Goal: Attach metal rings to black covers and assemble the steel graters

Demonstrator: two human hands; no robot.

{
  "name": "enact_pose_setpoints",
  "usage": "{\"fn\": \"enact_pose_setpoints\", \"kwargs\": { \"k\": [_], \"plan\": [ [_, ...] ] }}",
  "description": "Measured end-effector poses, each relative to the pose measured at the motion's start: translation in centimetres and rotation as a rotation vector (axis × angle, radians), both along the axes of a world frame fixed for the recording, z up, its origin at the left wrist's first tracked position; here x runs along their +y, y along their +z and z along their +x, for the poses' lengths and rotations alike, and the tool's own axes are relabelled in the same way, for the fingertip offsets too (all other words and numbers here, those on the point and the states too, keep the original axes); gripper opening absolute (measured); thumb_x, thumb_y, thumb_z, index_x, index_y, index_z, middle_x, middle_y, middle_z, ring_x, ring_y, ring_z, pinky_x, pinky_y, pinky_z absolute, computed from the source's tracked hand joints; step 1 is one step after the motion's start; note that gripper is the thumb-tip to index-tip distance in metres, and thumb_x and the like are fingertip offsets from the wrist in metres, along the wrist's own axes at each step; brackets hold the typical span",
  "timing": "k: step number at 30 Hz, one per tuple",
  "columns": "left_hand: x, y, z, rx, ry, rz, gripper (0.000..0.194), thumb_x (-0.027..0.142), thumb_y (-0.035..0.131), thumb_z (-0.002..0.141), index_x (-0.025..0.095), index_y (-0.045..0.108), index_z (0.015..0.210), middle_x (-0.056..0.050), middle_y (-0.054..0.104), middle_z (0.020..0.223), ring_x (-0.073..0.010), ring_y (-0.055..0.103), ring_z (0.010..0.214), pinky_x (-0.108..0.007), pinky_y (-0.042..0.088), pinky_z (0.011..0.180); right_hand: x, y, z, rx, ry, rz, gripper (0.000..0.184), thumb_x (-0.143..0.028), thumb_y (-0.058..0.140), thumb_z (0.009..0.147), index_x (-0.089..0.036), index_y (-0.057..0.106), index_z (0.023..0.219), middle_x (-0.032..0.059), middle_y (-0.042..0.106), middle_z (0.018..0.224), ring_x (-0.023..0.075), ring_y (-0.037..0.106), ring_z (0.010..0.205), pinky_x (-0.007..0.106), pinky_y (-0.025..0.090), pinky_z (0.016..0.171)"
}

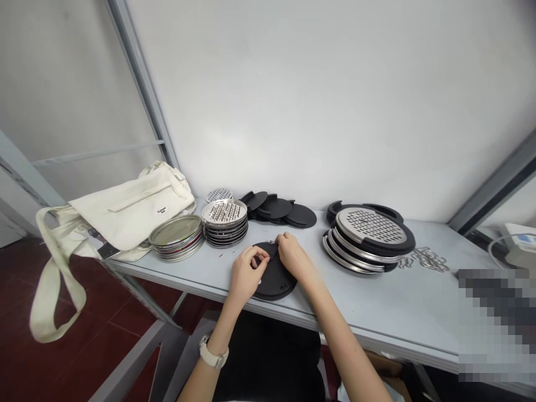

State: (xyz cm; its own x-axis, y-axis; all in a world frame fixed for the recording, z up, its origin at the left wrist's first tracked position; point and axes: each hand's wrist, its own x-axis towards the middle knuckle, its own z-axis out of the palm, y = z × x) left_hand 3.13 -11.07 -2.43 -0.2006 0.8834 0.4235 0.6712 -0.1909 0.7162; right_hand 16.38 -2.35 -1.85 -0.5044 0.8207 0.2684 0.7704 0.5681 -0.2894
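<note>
A round black plate-like disc point(274, 286) lies near the table's front edge, under both hands. My left hand point(248, 272) is over its left side, thumb and fingers pinched together; what is between them, if anything, is too small to make out. At the disc's far edge, my right hand point(292, 255) is closed, its fingertips on a small silvery metal clip point(271, 242). The fingers partly hide the disc's upper part.
Left stand metal lid stacks point(176, 230) and perforated grater discs point(225, 215), beside a cream bag point(134, 206). Black discs point(301, 215) lie behind. To the right are a tall stack of grater plates with black rims point(371, 226) and loose metal clips point(430, 259).
</note>
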Motion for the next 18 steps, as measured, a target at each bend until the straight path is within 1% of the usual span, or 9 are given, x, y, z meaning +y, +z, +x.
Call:
{"fn": "enact_pose_setpoints", "kwargs": {
  "k": [4, 9, 18],
  "plan": [
    [0.03, 0.01, -0.02, -0.008, -0.003, -0.008, 0.010, 0.017, 0.058, 0.081, 0.022, 0.065, 0.083, 0.003, 0.063, 0.079, -0.0098, 0.050, 0.061, -0.023, 0.041, 0.064, 0.22, -0.06, 0.10, 0.043, 0.023, 0.004, 0.031, 0.000, 0.034, 0.091, -0.006, 0.062, 0.103, 0.0143, 0.060, 0.100, 0.0202, 0.056, 0.098, 0.026, 0.042, 0.087],
    [-0.05, 0.06, 0.00, -0.004, -0.007, -0.008, 0.009, 0.017, 0.057, 0.081, 0.021, 0.065, 0.082, 0.003, 0.064, 0.078, -0.0102, 0.050, 0.061, -0.023, 0.041, 0.065, 0.27, -0.07, 0.13, 0.081, 0.011, 0.007, 0.030, -0.002, 0.034, 0.092, -0.007, 0.063, 0.100, 0.0134, 0.061, 0.097, 0.0192, 0.057, 0.095, 0.025, 0.042, 0.085],
    [-0.10, 0.25, 0.04, -0.005, -0.009, -0.040, 0.010, 0.020, 0.055, 0.081, 0.021, 0.065, 0.082, 0.001, 0.064, 0.079, -0.0114, 0.050, 0.062, -0.024, 0.042, 0.065, 0.32, -0.09, 0.16, 0.086, 0.004, 0.031, 0.029, -0.005, 0.036, 0.093, -0.008, 0.065, 0.097, 0.0128, 0.060, 0.096, 0.0196, 0.057, 0.096, 0.025, 0.042, 0.085]
  ]
}}
